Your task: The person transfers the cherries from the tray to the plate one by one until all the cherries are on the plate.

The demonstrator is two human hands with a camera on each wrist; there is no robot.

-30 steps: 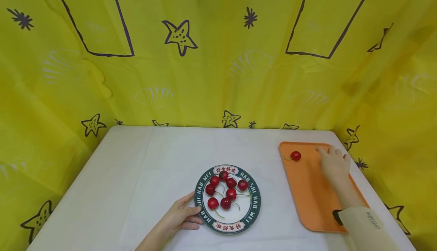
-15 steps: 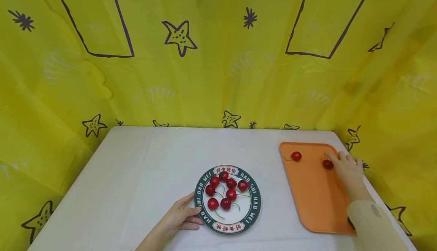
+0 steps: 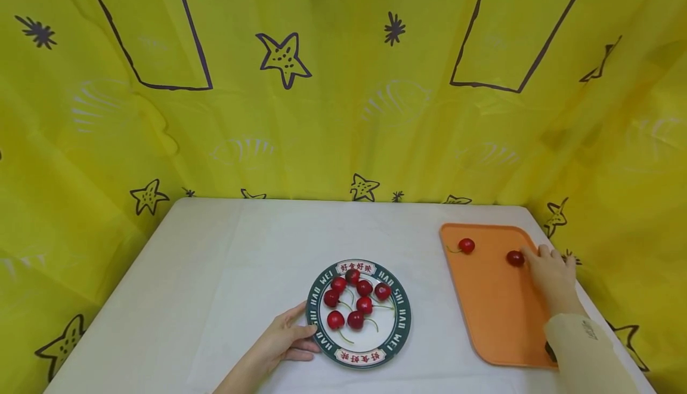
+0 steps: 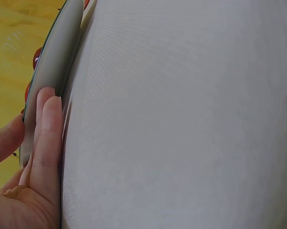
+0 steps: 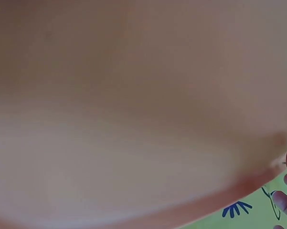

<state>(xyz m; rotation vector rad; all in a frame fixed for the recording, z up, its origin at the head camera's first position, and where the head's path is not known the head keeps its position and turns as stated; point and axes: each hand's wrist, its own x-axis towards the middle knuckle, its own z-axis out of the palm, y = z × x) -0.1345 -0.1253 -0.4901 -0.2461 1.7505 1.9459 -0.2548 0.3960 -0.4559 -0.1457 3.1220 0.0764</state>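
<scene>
At the lower middle in the head view, my left hand (image 3: pixel 290 335) grips the rim of a green-and-white plate (image 3: pixel 404 328). Its thumb lies on the rim and its fingers reach underneath, as the left wrist view also shows beneath the plate (image 4: pixel 55 52). Several red cherries (image 3: pixel 355 320) with stems lie on that plate. My right hand (image 3: pixel 553 275) is over the orange tray (image 3: pixel 499 328), its fingertips right beside a dark red cherry (image 3: pixel 515 258). Whether they pinch its stem is unclear. Only a few right-hand fingers (image 5: pixel 284 202) show at the right wrist view's edge.
Another cherry (image 3: pixel 466 246) lies near the tray's far left corner, its stem pointing left. Both plate and tray rest on a white-covered table (image 3: pixel 257 257). A yellow curtain (image 3: pixel 343 114) with drawn stars surrounds the table's back and sides.
My right hand has shifted right and drawn back from the tray's far end, uncovering the dark red cherry. Its fingers moved from above that cherry to its right side. My left hand stays on the plate.
</scene>
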